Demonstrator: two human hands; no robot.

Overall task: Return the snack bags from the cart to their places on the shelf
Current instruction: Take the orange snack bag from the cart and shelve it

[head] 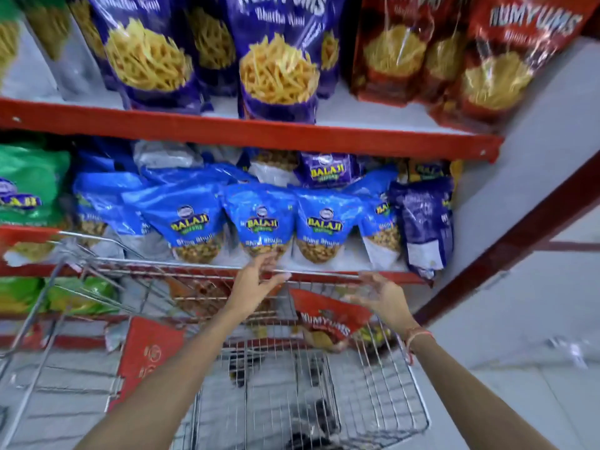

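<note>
Head view: both hands are empty, fingers spread. The left hand [259,280] hovers at the cart [373,378] front rim; the right hand [380,295] reaches toward a red Numyums bag [328,316] lying in the cart at its 8 o'clock. Matching red bags [454,60] stand on the top shelf [246,131] at 1 o'clock. At least this bag seems left to return.

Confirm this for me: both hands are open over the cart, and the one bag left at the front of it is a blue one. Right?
Not quite. In the head view the bag at the front of the cart is red, not blue. The rest stands: the left hand and right hand are both open above it.
</note>
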